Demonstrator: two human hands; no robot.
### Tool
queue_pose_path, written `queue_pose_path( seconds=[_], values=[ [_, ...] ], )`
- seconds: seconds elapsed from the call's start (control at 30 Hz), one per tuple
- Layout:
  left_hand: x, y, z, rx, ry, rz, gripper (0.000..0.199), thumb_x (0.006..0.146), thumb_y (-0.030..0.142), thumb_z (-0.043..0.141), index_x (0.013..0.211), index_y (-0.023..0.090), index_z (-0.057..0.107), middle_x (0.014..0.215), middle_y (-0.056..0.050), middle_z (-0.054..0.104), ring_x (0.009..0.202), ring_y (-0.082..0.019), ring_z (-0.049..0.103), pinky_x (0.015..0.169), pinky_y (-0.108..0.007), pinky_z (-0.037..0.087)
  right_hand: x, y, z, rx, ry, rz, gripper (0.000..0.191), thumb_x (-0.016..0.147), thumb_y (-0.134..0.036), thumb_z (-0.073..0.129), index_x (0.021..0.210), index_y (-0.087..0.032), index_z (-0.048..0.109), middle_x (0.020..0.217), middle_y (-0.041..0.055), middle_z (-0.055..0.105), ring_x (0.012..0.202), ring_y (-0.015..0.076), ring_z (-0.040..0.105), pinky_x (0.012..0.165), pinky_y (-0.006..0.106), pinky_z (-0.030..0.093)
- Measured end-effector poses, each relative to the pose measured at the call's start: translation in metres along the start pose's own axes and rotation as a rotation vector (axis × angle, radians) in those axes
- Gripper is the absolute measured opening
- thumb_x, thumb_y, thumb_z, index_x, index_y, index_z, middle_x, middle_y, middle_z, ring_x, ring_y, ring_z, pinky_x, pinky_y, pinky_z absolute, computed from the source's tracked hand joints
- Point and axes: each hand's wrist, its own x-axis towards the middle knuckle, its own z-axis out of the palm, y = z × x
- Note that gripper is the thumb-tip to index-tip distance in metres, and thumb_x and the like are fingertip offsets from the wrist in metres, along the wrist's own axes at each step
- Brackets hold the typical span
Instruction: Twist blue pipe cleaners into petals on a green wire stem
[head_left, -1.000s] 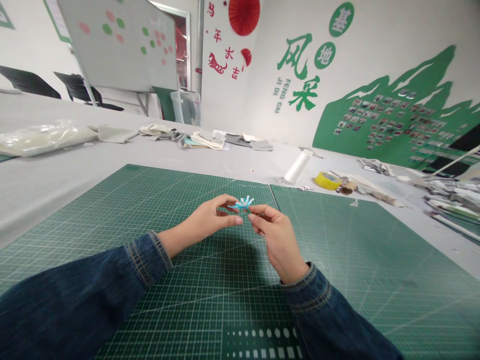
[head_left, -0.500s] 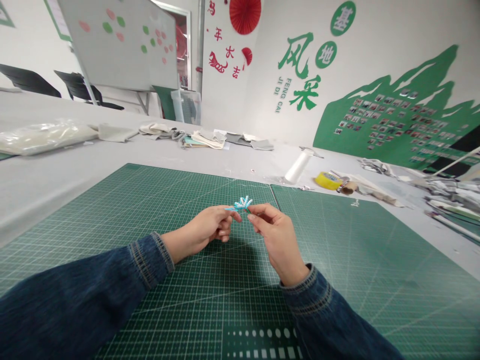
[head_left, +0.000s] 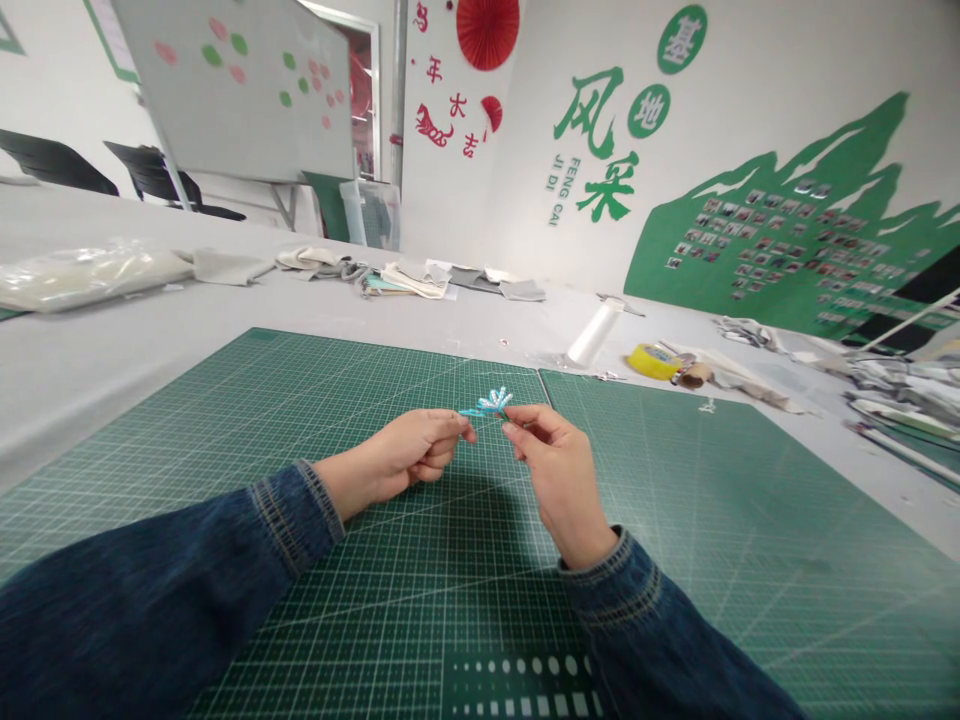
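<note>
Above the green cutting mat (head_left: 360,560), a small blue-and-white flower (head_left: 496,400) with looped petals is held between my two hands. My right hand (head_left: 559,465) pinches its short green stem below the petals, thumb against fingers. My left hand (head_left: 420,450) is closed, with thumb and index finger pinching a thin blue strand (head_left: 471,412) that runs from the flower's left side. How the strand joins the flower is too small to make out. Denim sleeves cover both forearms.
Beyond the mat stand a white spool (head_left: 596,332) and a yellow tape roll (head_left: 652,361). Fabric pieces (head_left: 412,279) and a plastic-wrapped bundle (head_left: 90,272) lie along the table's back and left. More scraps and rods (head_left: 911,420) are at the right.
My left hand has drawn slightly left, away from the right, and its fingers have curled in more. The flower has shifted a little to the right and up.
</note>
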Motion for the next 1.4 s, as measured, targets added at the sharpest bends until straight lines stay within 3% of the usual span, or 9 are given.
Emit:
queue_pose_path(
  seconds=[0.2, 0.4, 0.5, 0.63, 0.93, 1.17, 1.3, 1.4],
  values=[
    [-0.003, 0.004, -0.004, 0.012, -0.079, 0.094, 0.025, 0.092, 0.037, 0.056, 0.097, 0.013, 0.063, 0.051, 0.01, 0.02, 0.046, -0.006, 0.012, 0.04, -0.02, 0.01, 0.0, 0.003, -0.001, 0.066, 0.075, 0.061, 0.012, 0.075, -0.023, 0.069, 0.087, -0.022, 0.072, 0.063, -0.0036, 0.055, 0.057, 0.012, 0.045, 0.056, 0.028, 0.035],
    [-0.007, 0.007, 0.002, 0.359, -0.064, 0.143, 0.021, 0.089, 0.03, 0.056, 0.102, 0.017, 0.067, 0.05, 0.009, 0.025, 0.044, -0.007, 0.017, 0.041, -0.021, 0.015, 0.0, 0.002, 0.001, 0.1, 0.076, 0.1, 0.014, 0.074, -0.024, 0.07, 0.087, -0.021, 0.072, 0.062, -0.0033, 0.056, 0.056, 0.0119, 0.045, 0.055, 0.028, 0.035],
    [-0.005, 0.006, 0.005, 0.634, 0.03, 0.266, 0.018, 0.087, 0.027, 0.054, 0.092, 0.018, 0.069, 0.056, 0.005, 0.044, 0.048, -0.008, 0.032, 0.045, -0.021, 0.024, 0.001, 0.004, 0.002, 0.054, 0.073, 0.088, 0.014, 0.074, -0.024, 0.069, 0.087, -0.021, 0.073, 0.065, -0.0025, 0.058, 0.056, 0.012, 0.045, 0.055, 0.028, 0.035],
    [-0.005, 0.005, 0.006, 0.891, 0.083, 0.459, 0.02, 0.087, 0.021, 0.051, 0.09, 0.02, 0.071, 0.08, 0.002, 0.065, 0.062, -0.01, 0.048, 0.06, -0.023, 0.037, 0.003, 0.004, 0.001, -0.007, 0.068, 0.07, 0.013, 0.072, -0.024, 0.07, 0.085, -0.022, 0.074, 0.069, -0.0015, 0.062, 0.059, 0.0128, 0.047, 0.057, 0.029, 0.036],
    [-0.009, 0.005, 0.007, 1.051, 0.085, 0.515, 0.023, 0.087, 0.019, 0.049, 0.092, 0.022, 0.071, 0.075, 0.004, 0.066, 0.062, -0.011, 0.049, 0.064, -0.024, 0.037, 0.001, -0.003, 0.004, 0.079, 0.015, 0.135, 0.012, 0.072, -0.024, 0.068, 0.083, -0.02, 0.073, 0.073, 0.0009, 0.069, 0.065, 0.0156, 0.054, 0.065, 0.031, 0.039],
    [-0.009, 0.007, 0.007, 1.074, 0.099, 0.48, 0.024, 0.087, 0.019, 0.048, 0.093, 0.022, 0.072, 0.07, 0.004, 0.064, 0.054, -0.01, 0.045, 0.057, -0.023, 0.035, 0.001, -0.002, 0.004, 0.127, 0.028, 0.125, 0.008, 0.071, -0.023, 0.069, 0.078, -0.019, 0.07, 0.069, 0.0002, 0.068, 0.066, 0.0149, 0.055, 0.066, 0.031, 0.04],
    [-0.013, 0.006, 0.012, 1.176, 0.118, 0.58, 0.023, 0.09, 0.019, 0.048, 0.094, 0.023, 0.07, 0.075, 0.004, 0.068, 0.061, -0.011, 0.054, 0.062, -0.023, 0.04, 0.001, -0.001, 0.004, 0.062, 0.025, 0.106, 0.006, 0.072, -0.024, 0.069, 0.075, -0.019, 0.067, 0.064, -0.0011, 0.064, 0.06, 0.0141, 0.053, 0.061, 0.03, 0.04],
    [-0.018, 0.002, 0.014, 1.413, 0.219, 0.736, 0.024, 0.095, 0.023, 0.045, 0.1, 0.023, 0.069, 0.081, 0.0, 0.07, 0.068, -0.013, 0.06, 0.063, -0.025, 0.042, 0.0, -0.005, 0.004, -0.082, 0.012, 0.061, 0.004, 0.076, -0.023, 0.066, 0.073, -0.02, 0.064, 0.057, -0.0035, 0.058, 0.053, 0.0141, 0.051, 0.056, 0.03, 0.04]
  ],
)
